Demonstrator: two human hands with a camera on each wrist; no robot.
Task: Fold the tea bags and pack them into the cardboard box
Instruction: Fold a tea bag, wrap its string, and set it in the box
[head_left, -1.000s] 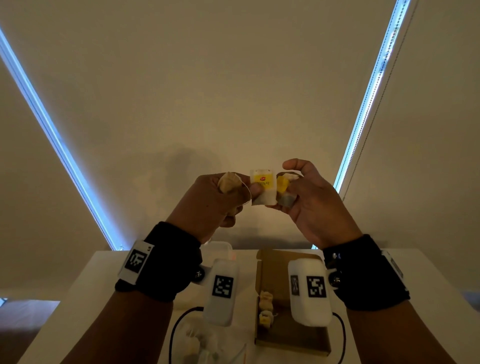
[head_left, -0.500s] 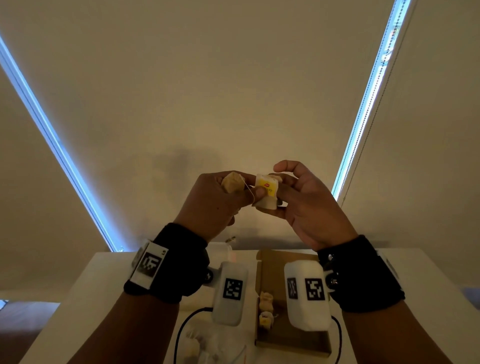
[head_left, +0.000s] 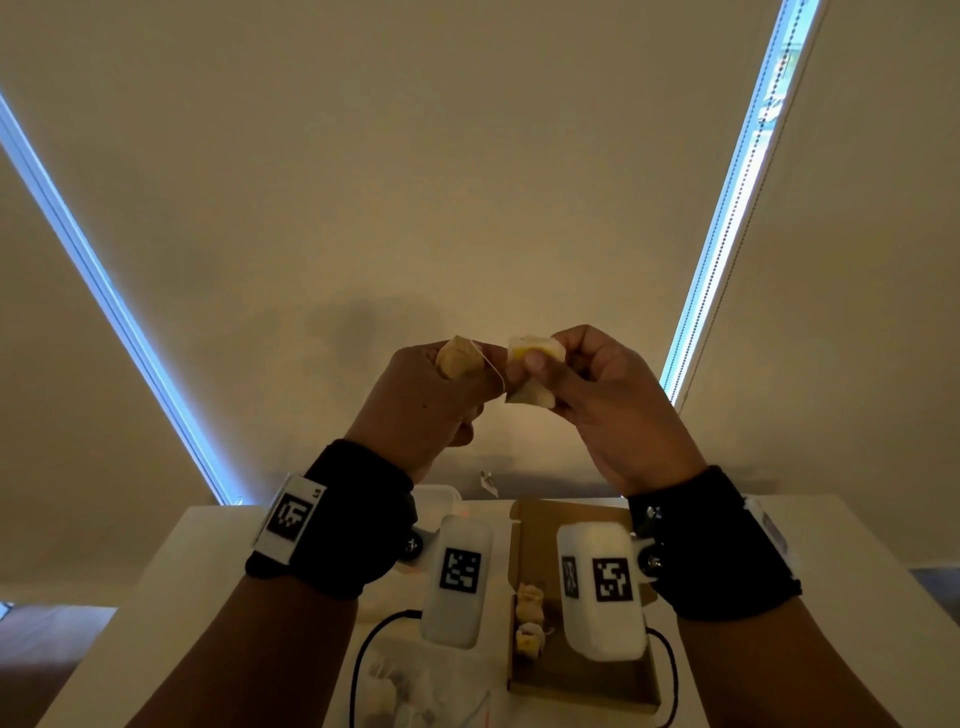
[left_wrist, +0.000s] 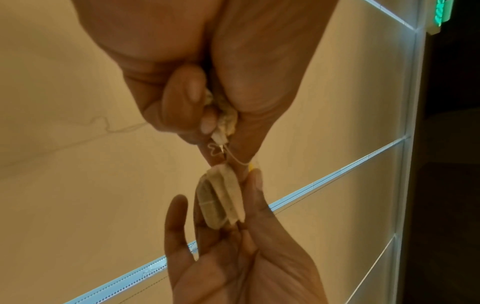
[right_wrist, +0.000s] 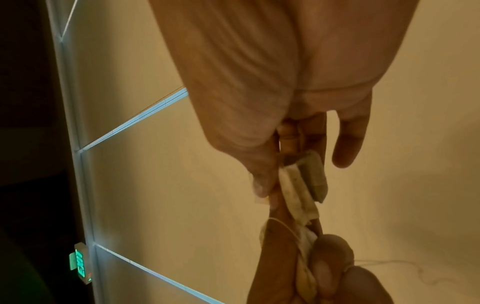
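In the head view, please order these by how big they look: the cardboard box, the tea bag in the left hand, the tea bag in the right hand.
1. cardboard box
2. and 3. unsure: right-hand tea bag and left-hand tea bag look alike, both partly hidden by fingers.

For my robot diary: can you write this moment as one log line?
left hand: grips crumpled beige tea bag | right hand: pinches folded yellow-tagged tea bag | brown cardboard box: open

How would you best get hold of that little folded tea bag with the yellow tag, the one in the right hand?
Pinch the folded paper tea bag with the yellow tag across its flat faces, near the middle, coming from the side away from the thin white string. The right hand holds it that way: thumb on the tagged face, fingers behind. That probably keeps the fold closed.
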